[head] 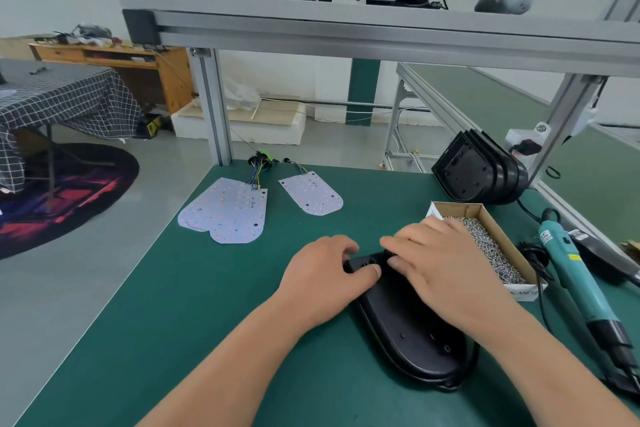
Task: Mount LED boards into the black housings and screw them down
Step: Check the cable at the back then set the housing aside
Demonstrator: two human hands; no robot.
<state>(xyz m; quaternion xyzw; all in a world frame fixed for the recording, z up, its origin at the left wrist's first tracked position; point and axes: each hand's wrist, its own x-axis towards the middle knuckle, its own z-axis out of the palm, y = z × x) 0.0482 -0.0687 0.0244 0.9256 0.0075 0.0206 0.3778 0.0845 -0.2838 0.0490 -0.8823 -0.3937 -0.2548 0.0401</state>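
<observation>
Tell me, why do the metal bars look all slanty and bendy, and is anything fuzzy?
Head view: the wide-angle lens bows and tilts the metal beam; light is soft and even, with only faint shadows under the left hand and right hand on the green mat; the fingers look slightly smeared; the black housing is so dark that little detail shows.

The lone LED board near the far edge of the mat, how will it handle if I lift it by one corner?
The LED board looks thin and flat, so probably light and fairly stiff. Its wire bundle is floppy and will likely trail. Flat on the mat, it should slide, not roll.
</observation>
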